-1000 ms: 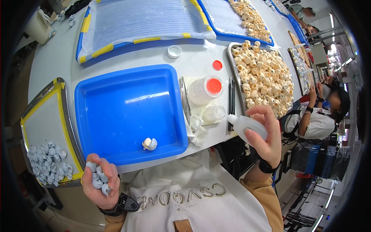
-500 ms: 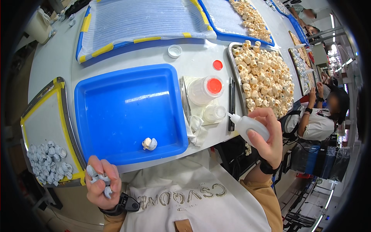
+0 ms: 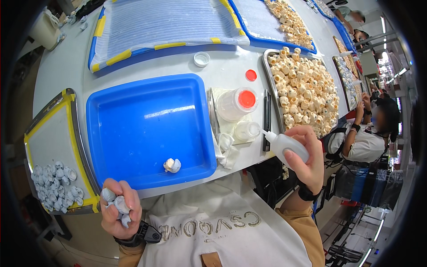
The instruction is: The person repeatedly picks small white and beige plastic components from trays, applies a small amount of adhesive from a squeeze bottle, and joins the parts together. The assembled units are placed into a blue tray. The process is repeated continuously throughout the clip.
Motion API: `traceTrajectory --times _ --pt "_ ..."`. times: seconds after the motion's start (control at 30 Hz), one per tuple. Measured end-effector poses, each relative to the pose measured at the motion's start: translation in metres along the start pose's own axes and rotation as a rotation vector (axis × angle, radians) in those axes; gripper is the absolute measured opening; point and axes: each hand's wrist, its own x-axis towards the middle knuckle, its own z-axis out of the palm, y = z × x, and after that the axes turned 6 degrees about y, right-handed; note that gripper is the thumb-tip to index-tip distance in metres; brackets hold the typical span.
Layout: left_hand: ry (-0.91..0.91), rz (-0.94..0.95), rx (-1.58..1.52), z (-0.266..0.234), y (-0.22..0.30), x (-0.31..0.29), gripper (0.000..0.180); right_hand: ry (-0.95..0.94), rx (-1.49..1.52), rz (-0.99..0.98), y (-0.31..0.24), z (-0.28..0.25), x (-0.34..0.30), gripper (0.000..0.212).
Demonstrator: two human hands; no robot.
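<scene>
Before the front left corner of the blue tray [image 3: 95, 133], my left hand [image 3: 114, 226] is closed around several small pale grey-blue shell-like pieces [image 3: 121, 204]. On the right, my right hand [image 3: 311, 164] grips a translucent white squeeze bottle [image 3: 289, 147], held tilted. Its thin nozzle points left, close to the mouth of a small clear jar [image 3: 246, 131]; whether they touch I cannot tell. Inside the blue tray, near its front edge, lies one joined cream and pale grey-blue piece [image 3: 171, 165].
Several loose grey-blue pieces [image 3: 55, 184] lie on a yellow-taped tray [image 3: 49, 133] at left. A metal tray [image 3: 269, 66] of cream pieces stands right, beside black pens [image 3: 267, 120]. A red-topped clear container [image 3: 229, 104] stands behind the jar. A co-worker [image 3: 369, 138] sits farther right.
My left fingers have shifted around the grey-blue pieces, which now show more between them. The squeeze bottle has barely moved.
</scene>
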Motion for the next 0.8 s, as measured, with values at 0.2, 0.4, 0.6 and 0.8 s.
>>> traceTrajectory --times 0.2,0.4,0.6,0.8 --pt "0.099 0.016 0.044 -0.002 -0.004 -0.002 0.027 0.006 -0.009 0.001 0.003 0.0 -0.001 0.035" --pt "0.144 -0.009 0.029 0.002 -0.005 -0.001 0.027 0.016 0.002 -0.007 0.004 0.0 -0.001 0.035" --pt "0.118 -0.03 0.0 0.004 -0.006 0.002 0.029 0.011 -0.004 0.007 0.005 -0.002 -0.003 0.041" --pt "0.091 -0.041 -0.01 0.005 -0.008 0.003 0.028 0.039 0.052 -0.015 0.005 0.008 -0.001 0.041"
